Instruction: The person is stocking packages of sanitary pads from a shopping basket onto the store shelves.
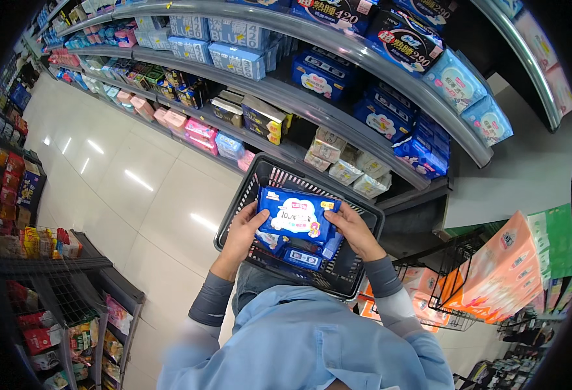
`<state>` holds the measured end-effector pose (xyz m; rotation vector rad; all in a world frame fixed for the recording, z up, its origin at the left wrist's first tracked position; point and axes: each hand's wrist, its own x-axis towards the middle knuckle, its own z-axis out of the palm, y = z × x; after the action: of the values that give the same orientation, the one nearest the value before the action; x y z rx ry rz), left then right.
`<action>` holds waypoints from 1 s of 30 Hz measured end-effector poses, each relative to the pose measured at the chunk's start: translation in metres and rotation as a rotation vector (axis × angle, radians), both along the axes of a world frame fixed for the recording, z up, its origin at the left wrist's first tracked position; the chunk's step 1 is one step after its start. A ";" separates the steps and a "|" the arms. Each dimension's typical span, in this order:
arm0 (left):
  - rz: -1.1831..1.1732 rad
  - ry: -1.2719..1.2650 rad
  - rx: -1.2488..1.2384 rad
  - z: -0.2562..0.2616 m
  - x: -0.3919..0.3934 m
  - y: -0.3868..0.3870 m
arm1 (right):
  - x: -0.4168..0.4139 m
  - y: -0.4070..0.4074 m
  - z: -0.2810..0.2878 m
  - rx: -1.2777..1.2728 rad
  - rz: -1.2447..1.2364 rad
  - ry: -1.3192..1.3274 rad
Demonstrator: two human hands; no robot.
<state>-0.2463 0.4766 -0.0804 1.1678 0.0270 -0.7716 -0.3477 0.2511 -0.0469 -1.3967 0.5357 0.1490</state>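
Between my two hands, above a black plastic shopping basket [376,214], I hold a dark blue packet of sanitary pads [278,224] with a white cloud-shaped printed panel. My left hand [244,226] grips its left end, the thumb on the front face. On the right end, my right hand [354,226] has hold of it in the same manner. More blue packets [301,258] lie in the basket below, partly hidden by the held one. The basket stands close in front of my legs; what supports it is out of sight.
A shelf unit [310,109] with several tiers of packaged pads runs along the front. At right, a wire rack [454,278] holds orange tissue packs [502,263]. Snack shelves [79,331] stand at left, across the tiled floor [154,195].
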 end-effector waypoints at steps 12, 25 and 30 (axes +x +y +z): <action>0.001 -0.044 -0.001 0.005 -0.003 0.004 | 0.000 0.004 0.000 0.049 0.012 -0.028; 0.024 -0.070 0.019 0.004 -0.002 0.009 | 0.000 0.006 -0.004 0.107 0.011 0.007; 0.028 -0.081 0.033 0.008 -0.002 0.009 | -0.001 0.009 -0.004 0.143 -0.040 0.028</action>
<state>-0.2483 0.4857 -0.0729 1.2271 -0.0110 -0.7006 -0.3483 0.2596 -0.0507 -1.2456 0.5653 0.1720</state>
